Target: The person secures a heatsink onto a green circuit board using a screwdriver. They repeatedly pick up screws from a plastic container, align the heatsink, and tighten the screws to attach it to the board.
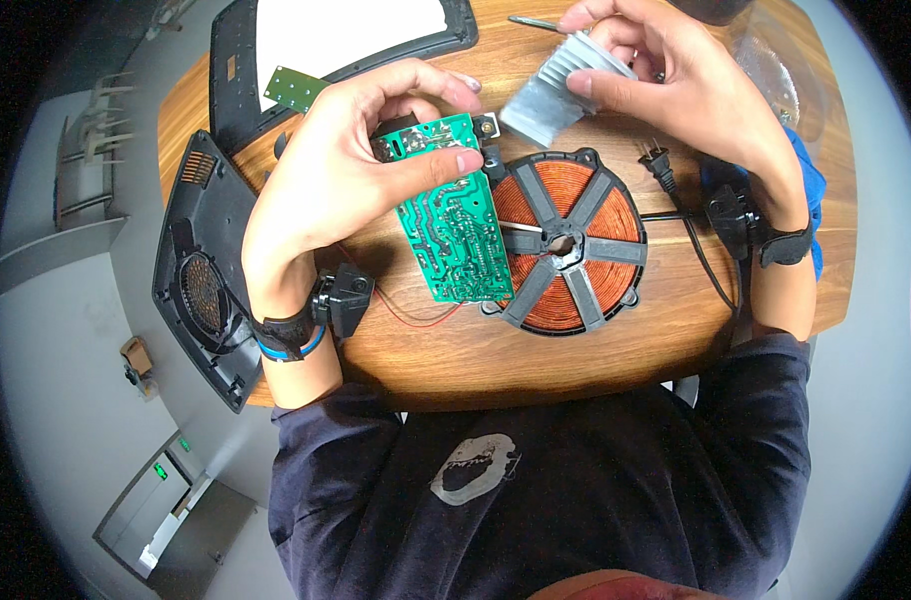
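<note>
- Two full grips: left hand [351, 165] holds a circuit board [454, 235]
- Right hand [668, 72], a finned metal block [538, 108]
- Nine o'clock: black casing [224, 205], round grille [206, 288] inside

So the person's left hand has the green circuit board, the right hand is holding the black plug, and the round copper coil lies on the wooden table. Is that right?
Not quite: the head view shows the right hand holding a silver finned metal block, not the black plug, which lies on the wooden table. The rest stands.
</note>
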### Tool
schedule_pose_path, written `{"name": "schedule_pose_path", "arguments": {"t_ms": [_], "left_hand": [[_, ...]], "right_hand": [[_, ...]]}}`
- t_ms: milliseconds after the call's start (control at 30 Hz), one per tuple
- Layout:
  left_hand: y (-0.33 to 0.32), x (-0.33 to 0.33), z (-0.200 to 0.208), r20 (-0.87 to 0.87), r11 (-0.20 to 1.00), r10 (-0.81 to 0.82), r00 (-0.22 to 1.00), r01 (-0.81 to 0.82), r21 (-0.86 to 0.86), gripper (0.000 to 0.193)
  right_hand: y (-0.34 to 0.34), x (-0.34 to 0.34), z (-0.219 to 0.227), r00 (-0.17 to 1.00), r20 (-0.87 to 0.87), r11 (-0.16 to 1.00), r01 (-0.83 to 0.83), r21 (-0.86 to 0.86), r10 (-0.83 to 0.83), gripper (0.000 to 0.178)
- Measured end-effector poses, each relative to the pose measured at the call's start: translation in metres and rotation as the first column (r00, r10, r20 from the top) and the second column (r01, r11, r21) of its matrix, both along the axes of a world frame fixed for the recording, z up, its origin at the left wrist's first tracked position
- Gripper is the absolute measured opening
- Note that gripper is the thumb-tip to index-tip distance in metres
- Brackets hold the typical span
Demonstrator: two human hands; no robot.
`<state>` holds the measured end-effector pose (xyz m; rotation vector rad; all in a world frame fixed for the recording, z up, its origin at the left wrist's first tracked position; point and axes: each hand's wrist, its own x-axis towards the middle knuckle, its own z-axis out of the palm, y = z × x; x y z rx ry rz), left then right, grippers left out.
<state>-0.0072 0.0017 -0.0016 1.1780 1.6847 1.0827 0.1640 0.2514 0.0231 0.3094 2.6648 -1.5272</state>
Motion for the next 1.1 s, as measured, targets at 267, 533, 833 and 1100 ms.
{"name": "schedule_pose_path", "arguments": {"t_ms": [267,533,833,1100], "left_hand": [[0.0,0.0,0.0,0.02,1.0,-0.019,1.0,0.019,0.02,0.031],[0.001,-0.001,0.003,0.05,0.999,-0.033,0.998,0.034,-0.026,0.035],[0.0,-0.001,-0.005,0.072,1.0,0.008,0.997,-0.008,-0.004,0.035],[-0.001,-0.002,-0.013,0.157,0.997,0.043,0.987,-0.052,0.056,0.042]], "right_hand": [[-0.026,-0.008,0.032,0.999,-0.022,0.999,-0.038,0.028,0.039,0.027],[-0.038,-0.037,0.027,0.994,0.089,0.992,-0.079,0.097,0.07,0.028],[-0.04,-0.032,-0.005,0.985,-0.142,0.989,-0.112,-0.099,0.098,0.022],[-0.036,-0.028,-0.02,0.963,-0.224,0.955,-0.198,-0.222,0.148,0.022]]}}
